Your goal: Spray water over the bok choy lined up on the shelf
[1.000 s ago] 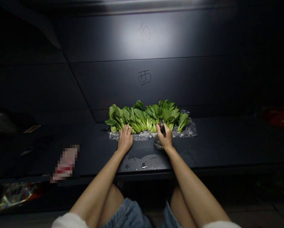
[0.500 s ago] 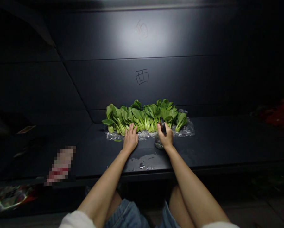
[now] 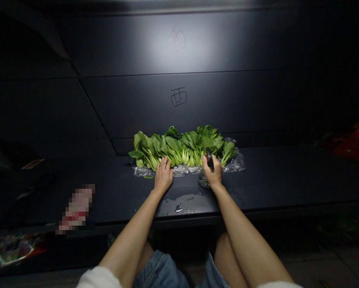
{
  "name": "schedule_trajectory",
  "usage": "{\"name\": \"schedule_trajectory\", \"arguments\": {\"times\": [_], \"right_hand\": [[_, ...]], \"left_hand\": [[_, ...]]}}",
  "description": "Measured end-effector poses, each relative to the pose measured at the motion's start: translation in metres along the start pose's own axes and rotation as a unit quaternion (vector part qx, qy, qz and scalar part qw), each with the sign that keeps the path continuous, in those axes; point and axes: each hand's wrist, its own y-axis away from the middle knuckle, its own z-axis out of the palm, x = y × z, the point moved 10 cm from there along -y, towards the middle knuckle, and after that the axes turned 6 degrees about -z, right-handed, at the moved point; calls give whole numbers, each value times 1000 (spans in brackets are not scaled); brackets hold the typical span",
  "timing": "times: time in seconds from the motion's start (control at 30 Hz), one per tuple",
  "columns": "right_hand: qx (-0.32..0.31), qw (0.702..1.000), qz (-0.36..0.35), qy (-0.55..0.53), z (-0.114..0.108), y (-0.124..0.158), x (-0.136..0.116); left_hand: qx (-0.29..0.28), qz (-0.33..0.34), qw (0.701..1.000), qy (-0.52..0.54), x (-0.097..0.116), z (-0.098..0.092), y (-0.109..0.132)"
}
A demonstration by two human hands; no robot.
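Observation:
A row of bok choy (image 3: 182, 149) lies on clear plastic wrap (image 3: 235, 163), with leaves to the back and pale stems toward me. My left hand (image 3: 163, 175) rests open on the wrap, fingers spread, its fingertips at the stems. My right hand (image 3: 212, 172) grips a small spray bottle (image 3: 204, 180) with a black head and a clear body. The bottle stands at the front edge of the wrap, and my fingers hide part of it.
The dark table (image 3: 272, 176) has a wet patch with droplets (image 3: 182, 203) in front of the hands. Behind it rises a dark wall with hand-drawn characters (image 3: 178, 97). A blurred packet (image 3: 76, 208) lies to the left, and red items (image 3: 353, 146) sit far right.
My left hand has shifted rightward along the stems since the oldest frame. My right hand and the bottle have moved slightly right. The whole view has drifted a little.

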Motion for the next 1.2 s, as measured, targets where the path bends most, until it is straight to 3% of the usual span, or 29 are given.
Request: {"name": "schedule_trajectory", "arguments": {"times": [1.2], "right_hand": [[41, 999, 27, 21, -33, -5, 24]], "left_hand": [[-2, -2, 1000, 3, 2, -2, 2]]}}
